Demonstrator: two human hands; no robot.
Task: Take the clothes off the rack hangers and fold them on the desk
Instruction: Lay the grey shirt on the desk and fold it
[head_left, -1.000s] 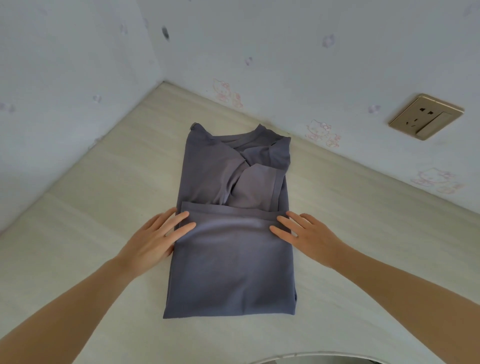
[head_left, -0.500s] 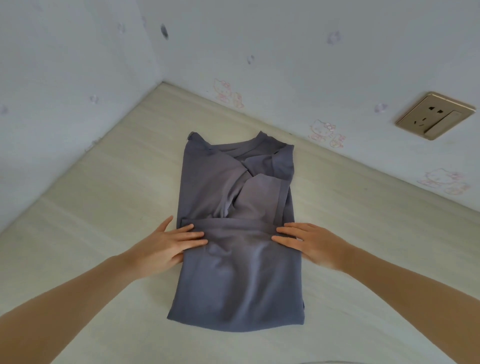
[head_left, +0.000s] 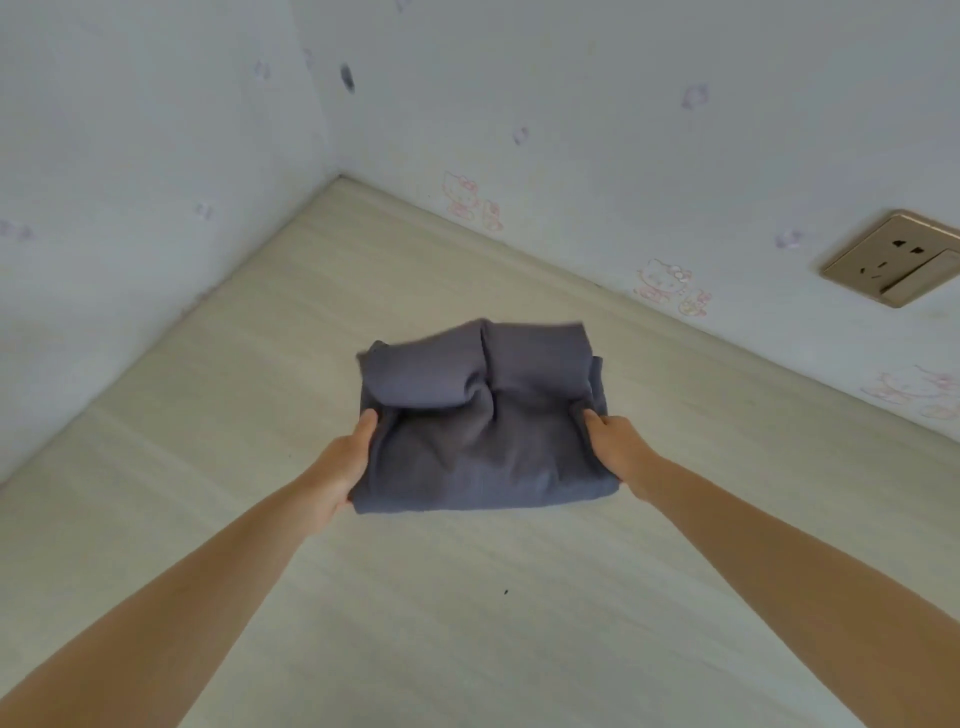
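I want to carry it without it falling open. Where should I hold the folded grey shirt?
Hold the grey shirt by its two short sides, one hand from each side, as the left hand and right hand do: thumbs on top, fingers underneath, so the loose top flap stays shut.

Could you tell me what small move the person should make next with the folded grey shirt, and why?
Probably lower the grey shirt flat onto the desk and let go: the left hand and right hand grip its sides, and its far fold bulges.

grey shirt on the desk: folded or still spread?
Folded. The grey cotton shirt is a compact bundle, top flap doubled over; left hand and right hand grip its sides.
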